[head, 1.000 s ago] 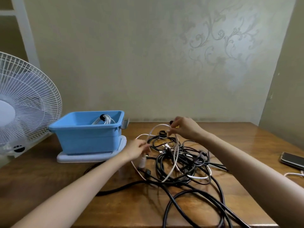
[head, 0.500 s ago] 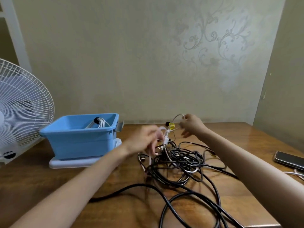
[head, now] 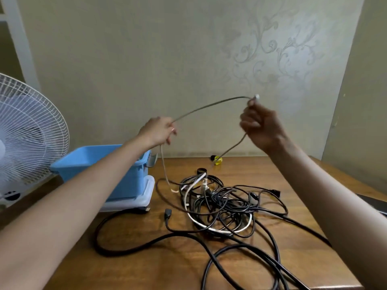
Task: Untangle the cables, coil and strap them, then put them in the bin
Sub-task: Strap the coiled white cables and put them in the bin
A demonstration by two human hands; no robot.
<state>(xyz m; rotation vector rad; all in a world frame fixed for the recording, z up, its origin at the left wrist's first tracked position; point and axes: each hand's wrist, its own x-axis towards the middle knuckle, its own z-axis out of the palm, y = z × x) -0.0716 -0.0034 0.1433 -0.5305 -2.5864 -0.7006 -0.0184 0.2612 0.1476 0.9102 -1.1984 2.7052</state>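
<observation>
I hold a thin white cable (head: 209,106) in the air above the table. My left hand (head: 158,131) pinches it at one point, and the rest droops from there to the tangle. My right hand (head: 258,124) grips it higher up near its end, with a yellow strap (head: 217,160) hanging low on the strand below that hand. A tangle of black and white cables (head: 222,206) lies on the wooden table (head: 146,258). The blue bin (head: 92,162) stands at the left, partly hidden by my left forearm.
A white fan (head: 27,130) stands at the far left beside the bin. A white lid (head: 136,201) lies under the bin. Thick black cable loops (head: 240,258) trail to the table's front edge. A dark phone (head: 374,203) lies at the right edge.
Both hands have risen well above the table and moved apart, lifting the white cable out of the tangle. The yellow strap came up with it off the pile.
</observation>
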